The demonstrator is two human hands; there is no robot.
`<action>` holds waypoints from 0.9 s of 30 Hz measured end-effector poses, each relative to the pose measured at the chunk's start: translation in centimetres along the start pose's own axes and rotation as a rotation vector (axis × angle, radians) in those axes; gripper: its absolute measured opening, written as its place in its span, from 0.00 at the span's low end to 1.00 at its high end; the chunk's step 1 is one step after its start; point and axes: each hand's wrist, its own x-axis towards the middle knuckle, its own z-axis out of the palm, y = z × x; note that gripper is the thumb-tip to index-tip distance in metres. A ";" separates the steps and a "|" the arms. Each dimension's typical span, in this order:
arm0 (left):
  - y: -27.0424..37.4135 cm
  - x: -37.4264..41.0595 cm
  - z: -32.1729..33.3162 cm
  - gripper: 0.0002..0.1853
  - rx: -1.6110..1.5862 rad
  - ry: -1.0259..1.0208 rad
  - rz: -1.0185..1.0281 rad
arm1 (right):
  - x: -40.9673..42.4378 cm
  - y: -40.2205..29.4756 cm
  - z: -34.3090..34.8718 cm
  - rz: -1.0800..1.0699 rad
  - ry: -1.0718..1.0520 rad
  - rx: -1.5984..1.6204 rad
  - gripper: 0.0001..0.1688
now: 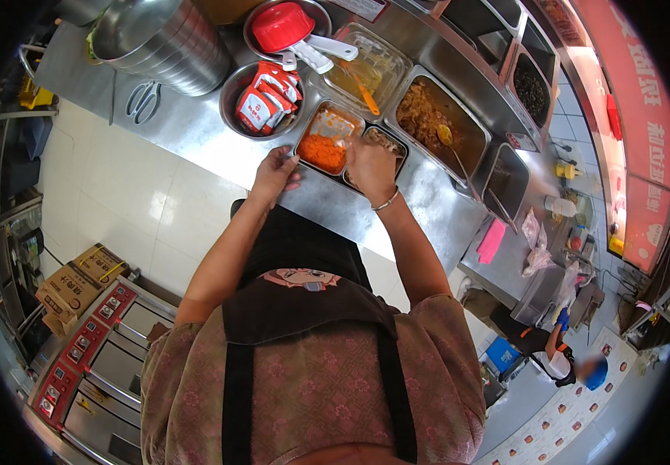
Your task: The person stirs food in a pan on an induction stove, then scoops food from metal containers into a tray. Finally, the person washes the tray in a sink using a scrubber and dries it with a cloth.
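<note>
My left hand [277,172] is at the near left corner of a metal pan [329,125] of shredded orange food [321,152]. Its thumb and fingers are apart, and the fingertips come close to or touch the rim. My right hand [373,165], with a bangle at the wrist, reaches over a smaller pan [400,165] of pale brown food [382,139] beside the orange one. The fingers there are blurred and turned down, so whether they pinch anything cannot be told.
Behind stand a steel bowl [227,119] of red-and-white packets, a lidded tub [393,55] and a stew pan [480,125] with a ladle. Scissors [143,103] lie left by a tall steel pot [166,52]. A pink cloth [491,241] lies right. A co-worker [550,354] stands far right.
</note>
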 end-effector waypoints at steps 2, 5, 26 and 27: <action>0.0 0.0 -0.1 0.25 -0.003 -0.001 0.006 | 0.4 0.0 -0.2 0.048 0.024 -0.012 0.08; -0.1 0.1 -0.1 0.25 -0.008 -0.005 0.009 | 0.6 0.5 0.8 -0.082 0.124 0.092 0.09; -0.1 -0.1 0.0 0.26 0.013 0.010 -0.018 | -2.4 -0.5 0.0 -0.013 0.310 0.195 0.11; -0.2 0.0 -0.1 0.26 0.006 0.008 -0.021 | -2.5 -0.5 0.3 -0.019 0.326 0.185 0.12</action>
